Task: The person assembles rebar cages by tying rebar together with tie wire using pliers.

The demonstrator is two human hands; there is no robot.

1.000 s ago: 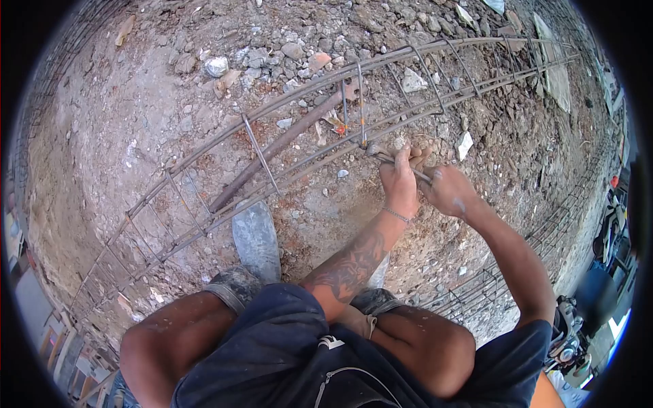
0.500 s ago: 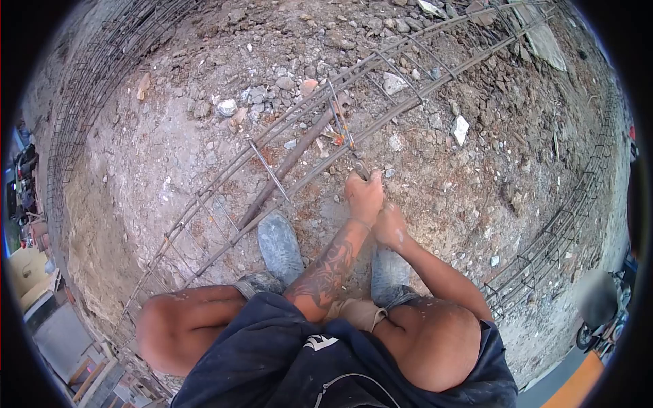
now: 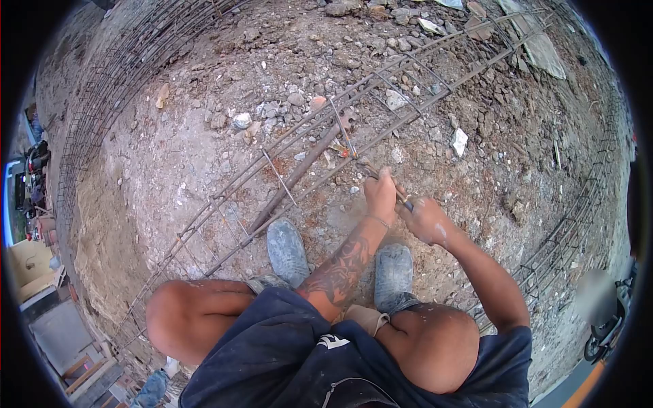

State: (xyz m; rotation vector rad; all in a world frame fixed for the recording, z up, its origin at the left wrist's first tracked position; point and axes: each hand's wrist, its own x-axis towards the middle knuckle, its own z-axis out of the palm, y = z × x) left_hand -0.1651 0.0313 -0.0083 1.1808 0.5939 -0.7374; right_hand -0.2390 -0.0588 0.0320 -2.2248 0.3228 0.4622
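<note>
A long rebar cage (image 3: 401, 124) crosses the ground diagonally before me, with thin stirrups around its long bars. One stirrup (image 3: 344, 128) stands slanted where the tool's tip meets the near bar. My left hand (image 3: 381, 195) is closed around what look like metal pincers (image 3: 400, 192), near their head. Just right of it, my right hand (image 3: 425, 221) is closed on the dark handle end. The jaws are small and partly hidden by my left fingers. Beneath the cage lies a brown pole (image 3: 299, 170).
My two dusty boots (image 3: 286, 251) stand on stony soil close to the cage. More rebar cages lie at the upper left (image 3: 129, 75) and at the right (image 3: 568, 224). A motorcycle (image 3: 602, 330) is at the right edge. Rubble and a pale slab (image 3: 534, 41) lie at the far side.
My hands have moved apart; the right one has shifted right and its elbow outward, showing the handle between them. The left hand has moved slightly right. The view has shifted a little.
</note>
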